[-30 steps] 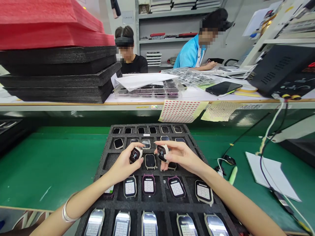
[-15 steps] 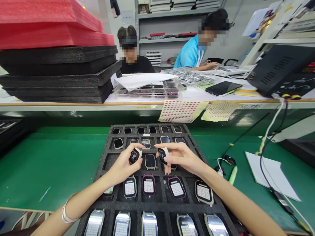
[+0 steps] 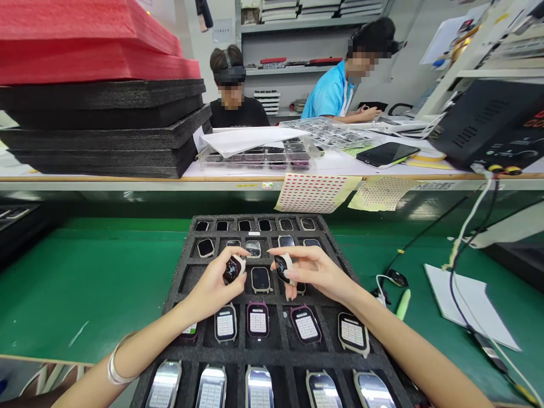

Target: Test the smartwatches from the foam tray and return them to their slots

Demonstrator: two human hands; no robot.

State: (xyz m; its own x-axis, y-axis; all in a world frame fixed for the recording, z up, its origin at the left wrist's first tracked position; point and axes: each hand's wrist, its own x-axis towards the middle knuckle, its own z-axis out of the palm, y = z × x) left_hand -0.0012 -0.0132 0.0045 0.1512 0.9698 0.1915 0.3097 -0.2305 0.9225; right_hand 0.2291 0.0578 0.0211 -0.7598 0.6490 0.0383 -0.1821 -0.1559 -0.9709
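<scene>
A black foam tray with rows of smartwatch bodies lies on the green mat in front of me. My left hand pinches a white-cased watch body above the tray's middle rows. My right hand pinches a second white-cased watch body beside it, screen turned toward me. Between the two hands a dark-screened watch sits in its slot. The row below holds watches with lit keypad screens.
A raised shelf behind the mat carries stacked black and red foam sheets, clear trays, a phone and a black instrument. Sticker sheets hang from its edge. Cables, a green pen and paper lie right. Two people sit behind.
Both hands keep their watch bodies almost still; the right hand's watch has tilted slightly. The view shifted a little.
</scene>
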